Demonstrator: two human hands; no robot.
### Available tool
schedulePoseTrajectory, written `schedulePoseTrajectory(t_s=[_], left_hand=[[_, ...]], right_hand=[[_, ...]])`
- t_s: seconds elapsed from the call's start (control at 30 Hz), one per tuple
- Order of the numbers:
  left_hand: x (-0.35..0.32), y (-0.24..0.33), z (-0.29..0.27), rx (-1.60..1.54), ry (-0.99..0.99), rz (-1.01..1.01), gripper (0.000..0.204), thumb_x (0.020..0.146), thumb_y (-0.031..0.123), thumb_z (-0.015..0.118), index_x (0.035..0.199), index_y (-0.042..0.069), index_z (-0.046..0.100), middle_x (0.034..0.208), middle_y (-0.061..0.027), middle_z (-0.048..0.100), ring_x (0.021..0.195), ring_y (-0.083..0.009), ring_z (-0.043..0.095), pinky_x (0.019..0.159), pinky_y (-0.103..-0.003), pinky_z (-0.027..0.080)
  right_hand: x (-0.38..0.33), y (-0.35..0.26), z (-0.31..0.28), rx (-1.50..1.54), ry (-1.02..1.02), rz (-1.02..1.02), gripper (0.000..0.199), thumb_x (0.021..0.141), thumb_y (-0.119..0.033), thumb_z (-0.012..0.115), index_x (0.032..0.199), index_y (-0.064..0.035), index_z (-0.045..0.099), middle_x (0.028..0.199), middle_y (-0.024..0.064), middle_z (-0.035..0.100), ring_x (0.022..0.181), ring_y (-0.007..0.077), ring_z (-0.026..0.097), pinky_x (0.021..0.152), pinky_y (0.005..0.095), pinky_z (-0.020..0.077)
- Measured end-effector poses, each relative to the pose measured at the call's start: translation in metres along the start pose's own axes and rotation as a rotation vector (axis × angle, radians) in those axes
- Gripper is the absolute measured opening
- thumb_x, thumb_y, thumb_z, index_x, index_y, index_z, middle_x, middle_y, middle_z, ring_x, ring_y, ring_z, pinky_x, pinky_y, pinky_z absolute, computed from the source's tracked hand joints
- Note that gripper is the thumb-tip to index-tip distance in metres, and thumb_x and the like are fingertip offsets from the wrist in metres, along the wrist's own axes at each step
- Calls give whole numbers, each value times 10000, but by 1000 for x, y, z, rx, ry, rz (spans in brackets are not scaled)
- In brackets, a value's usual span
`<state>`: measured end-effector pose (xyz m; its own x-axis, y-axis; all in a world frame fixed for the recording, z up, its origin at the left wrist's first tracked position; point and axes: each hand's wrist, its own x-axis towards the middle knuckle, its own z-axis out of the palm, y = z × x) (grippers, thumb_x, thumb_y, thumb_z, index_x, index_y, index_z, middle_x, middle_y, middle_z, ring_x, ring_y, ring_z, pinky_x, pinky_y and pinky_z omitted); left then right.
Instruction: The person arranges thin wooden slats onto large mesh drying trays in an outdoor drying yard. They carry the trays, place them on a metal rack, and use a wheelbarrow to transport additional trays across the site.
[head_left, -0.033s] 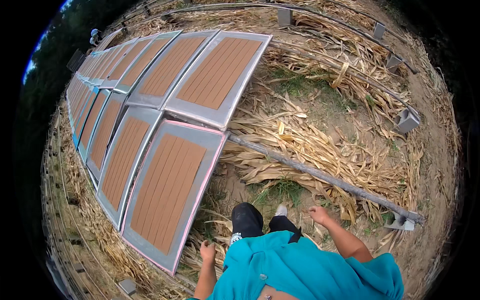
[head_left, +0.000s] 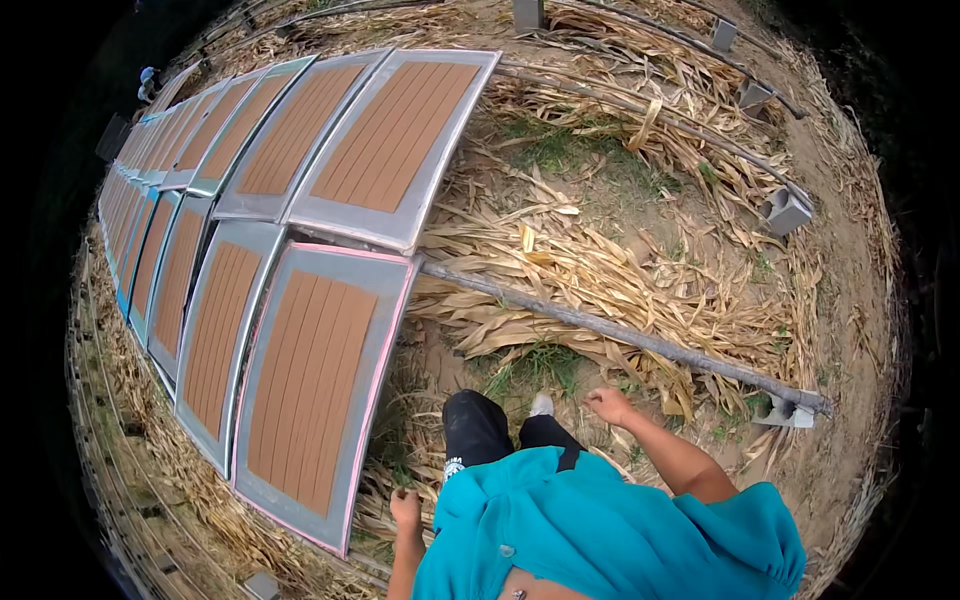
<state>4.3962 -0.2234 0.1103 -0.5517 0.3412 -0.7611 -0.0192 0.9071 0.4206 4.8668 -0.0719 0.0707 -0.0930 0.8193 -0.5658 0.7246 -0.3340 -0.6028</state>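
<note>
While the person stands at the bottom centre of the frame in a teal shirt (head_left: 600, 530) and dark trousers (head_left: 480, 425), both hands are empty and hanging loose. Left hand (head_left: 405, 507) sits low at bottom centre-left, fingers curled in a relaxed half-fist, holding nothing, just beside the pink-edged corner of the nearest tray (head_left: 315, 385). That tray is a big flat rectangle with a brownish ribbed filling, lying left of centre. Right hand (head_left: 608, 405) is out to the right of the legs, fingers loosely bent, not gripping anything either, hovering over dry corn husks (head_left: 600, 270) and near the long grey pole (head_left: 640, 340) that runs diagonally from the centre toward the lower right. More of the same trays (head_left: 390, 140) stretch in two rows off to the upper left. A concrete block (head_left: 785, 210) sits at the right, another one (head_left: 785, 410) under the pole's end.
</note>
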Motion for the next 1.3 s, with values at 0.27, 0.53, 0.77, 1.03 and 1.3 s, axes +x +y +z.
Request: schedulePoseTrajectory(t_s=[0.27,0.53,0.77,1.03,1.3], left_hand=[[73,-24,28,492,43,-239,403,892,184,510,1253,31,418,1166,-176,497,984,-312,516,821,-477,488],[124,142,38,-129,-180,-113,496,862,22,470,1338,38,331,780,-76,501,526,-122,402,454,-339,308],[126,218,78,-303,-134,-56,415,803,-3,490,1206,10,394,834,-80,525,616,-138,499,459,-287,394],[123,305,152,-226,-151,-92,456,805,6,519,1243,-14,393,925,-90,539,674,-137,530,493,-262,407],[100,441,202,-360,327,123,399,788,-37,438,1186,-54,420,1039,-125,526,753,-173,563,605,-273,480]], right_hand=[[72,-54,-70,-234,-84,36,320,774,-238,503,1020,-70,621,982,175,623,930,340,580,820,392,454],[89,-43,-130,-244,43,210,287,784,-276,518,937,-64,637,894,192,630,828,328,604,731,384,473],[65,-24,-157,-286,-120,526,287,732,-243,524,913,-62,653,955,208,613,862,350,593,749,410,464],[147,-8,-220,-328,-337,527,228,755,-176,532,872,-8,631,780,181,634,656,252,626,552,378,490],[421,16,-328,-255,60,218,262,771,-192,495,946,-53,632,871,178,640,792,302,626,727,355,484]])
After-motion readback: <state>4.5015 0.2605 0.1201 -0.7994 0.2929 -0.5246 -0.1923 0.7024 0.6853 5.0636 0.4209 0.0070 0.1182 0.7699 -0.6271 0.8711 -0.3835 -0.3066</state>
